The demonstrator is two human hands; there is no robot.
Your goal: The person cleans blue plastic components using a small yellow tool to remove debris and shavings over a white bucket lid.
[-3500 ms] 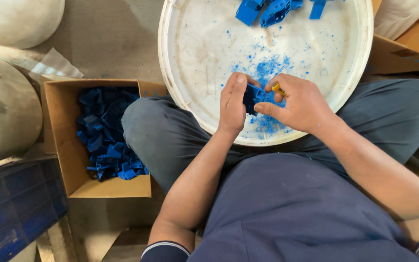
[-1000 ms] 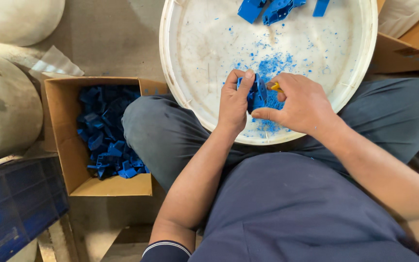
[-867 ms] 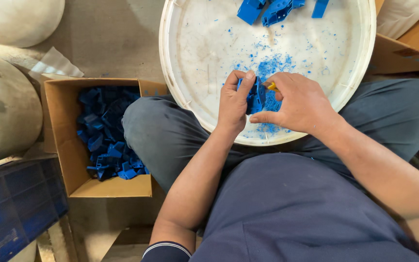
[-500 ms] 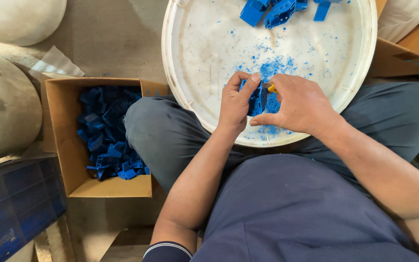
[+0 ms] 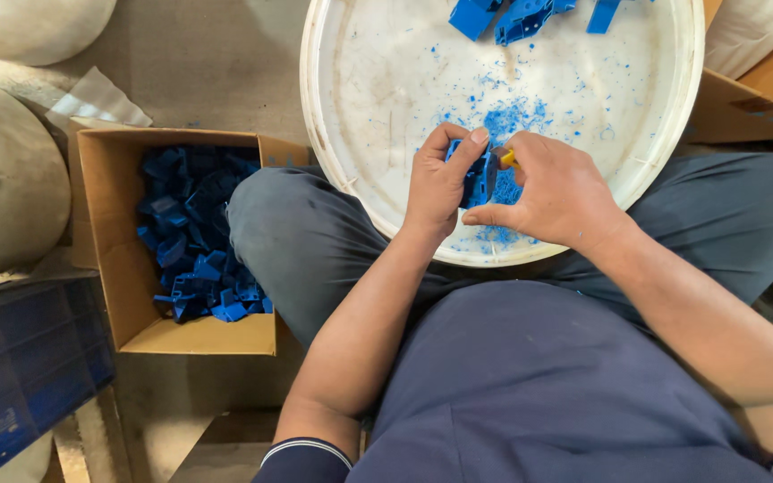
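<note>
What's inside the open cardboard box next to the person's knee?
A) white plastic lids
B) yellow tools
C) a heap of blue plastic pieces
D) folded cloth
C: the cardboard box beside the left knee holds a heap of blue plastic pieces, the same colour as the blue piece held between the left hand and right hand.

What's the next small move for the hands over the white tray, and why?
Probably another short scrape along the part's edge. The left hand pinches a blue plastic part over the white tray, the right hand presses a small yellow-handled tool against it, and blue shavings lie beneath. The part is not yet in the cardboard box.
</note>
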